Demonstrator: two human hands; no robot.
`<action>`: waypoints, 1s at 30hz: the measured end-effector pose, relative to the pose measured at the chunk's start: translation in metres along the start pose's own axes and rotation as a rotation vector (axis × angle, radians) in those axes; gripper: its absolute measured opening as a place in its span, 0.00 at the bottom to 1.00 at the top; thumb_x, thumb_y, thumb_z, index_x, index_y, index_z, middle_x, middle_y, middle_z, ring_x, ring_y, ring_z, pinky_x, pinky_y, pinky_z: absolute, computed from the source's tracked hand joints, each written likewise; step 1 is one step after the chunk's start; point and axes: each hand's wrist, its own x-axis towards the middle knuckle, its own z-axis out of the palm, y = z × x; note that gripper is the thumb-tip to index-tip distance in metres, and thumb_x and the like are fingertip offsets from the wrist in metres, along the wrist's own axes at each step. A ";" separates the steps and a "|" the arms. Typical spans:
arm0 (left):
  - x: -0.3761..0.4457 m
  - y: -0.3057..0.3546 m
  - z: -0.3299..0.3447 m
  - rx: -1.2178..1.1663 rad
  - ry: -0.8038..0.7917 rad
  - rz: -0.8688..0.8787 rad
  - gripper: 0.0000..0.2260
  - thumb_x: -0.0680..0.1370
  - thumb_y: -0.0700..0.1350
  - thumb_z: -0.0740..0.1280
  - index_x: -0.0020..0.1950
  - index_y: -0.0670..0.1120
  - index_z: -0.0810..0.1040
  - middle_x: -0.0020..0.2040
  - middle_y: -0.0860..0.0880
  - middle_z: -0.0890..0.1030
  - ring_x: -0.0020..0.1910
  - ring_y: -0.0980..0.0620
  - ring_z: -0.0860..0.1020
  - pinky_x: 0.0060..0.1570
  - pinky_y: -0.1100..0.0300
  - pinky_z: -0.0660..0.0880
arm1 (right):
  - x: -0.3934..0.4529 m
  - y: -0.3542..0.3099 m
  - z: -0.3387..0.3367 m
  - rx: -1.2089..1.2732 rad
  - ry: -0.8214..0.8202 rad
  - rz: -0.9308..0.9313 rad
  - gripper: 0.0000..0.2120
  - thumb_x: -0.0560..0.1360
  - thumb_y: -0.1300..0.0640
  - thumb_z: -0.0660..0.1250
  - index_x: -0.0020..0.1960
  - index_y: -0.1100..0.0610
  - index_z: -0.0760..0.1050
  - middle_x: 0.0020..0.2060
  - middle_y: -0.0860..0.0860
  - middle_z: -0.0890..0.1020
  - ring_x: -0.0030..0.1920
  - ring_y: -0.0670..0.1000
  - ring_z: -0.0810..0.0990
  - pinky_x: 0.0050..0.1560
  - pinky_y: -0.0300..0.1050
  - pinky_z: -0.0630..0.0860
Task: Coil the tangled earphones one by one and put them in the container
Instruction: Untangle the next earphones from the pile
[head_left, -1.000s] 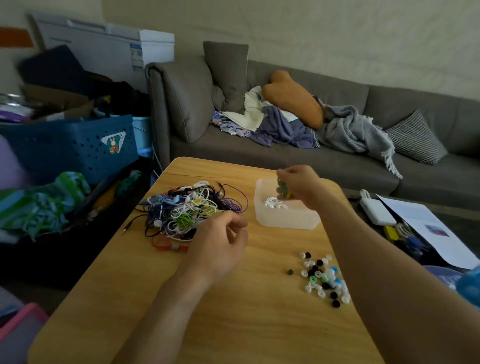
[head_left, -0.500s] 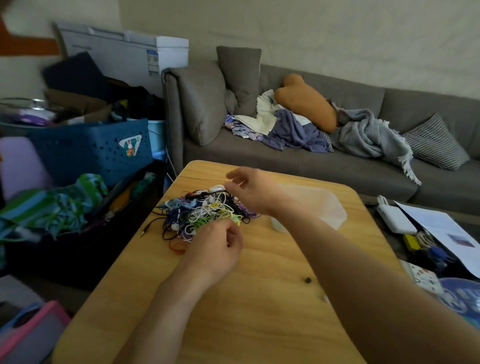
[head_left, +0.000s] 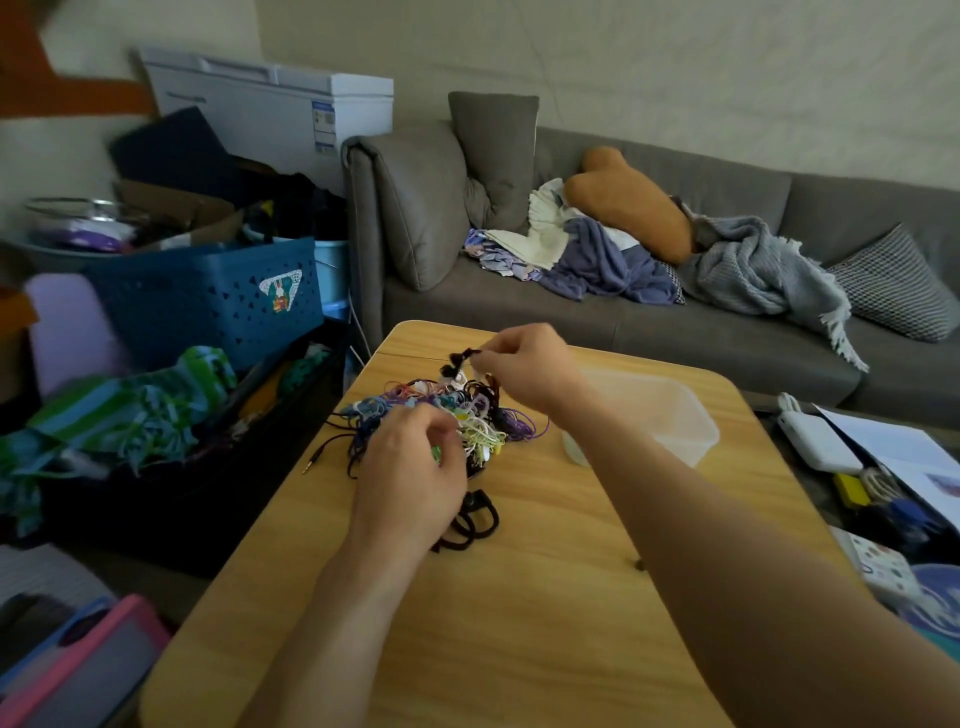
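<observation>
Two bare forearms, no sleeves showing

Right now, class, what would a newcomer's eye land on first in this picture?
Probably the bright tangle of earphones at the wooden table's far end. The right hand pinches a black earphone lead above it, the left hand grips cords at its near edge.

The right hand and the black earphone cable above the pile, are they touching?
Touching. The head view shows the right hand pinching the black earphone cable between its fingertips, lifted above the tangled pile.
</observation>
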 end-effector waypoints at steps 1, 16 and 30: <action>0.001 -0.003 -0.001 0.021 0.033 0.007 0.06 0.79 0.45 0.66 0.54 0.48 0.77 0.51 0.54 0.73 0.52 0.53 0.74 0.46 0.64 0.71 | -0.001 0.001 -0.005 0.019 -0.005 0.026 0.07 0.74 0.56 0.70 0.37 0.52 0.82 0.30 0.47 0.80 0.30 0.45 0.75 0.35 0.40 0.71; -0.022 0.041 0.024 -0.529 -0.279 -0.009 0.29 0.70 0.58 0.73 0.67 0.51 0.69 0.60 0.57 0.76 0.58 0.61 0.75 0.54 0.66 0.73 | -0.081 -0.003 -0.067 0.659 0.100 0.018 0.07 0.78 0.61 0.68 0.52 0.64 0.81 0.40 0.56 0.82 0.36 0.49 0.79 0.33 0.39 0.76; -0.042 0.040 0.022 -0.974 -0.874 -0.433 0.15 0.73 0.46 0.67 0.57 0.39 0.79 0.50 0.34 0.82 0.47 0.41 0.81 0.51 0.50 0.77 | -0.200 0.071 -0.040 0.971 -0.007 0.235 0.08 0.77 0.68 0.65 0.53 0.63 0.81 0.47 0.60 0.85 0.38 0.51 0.80 0.35 0.42 0.75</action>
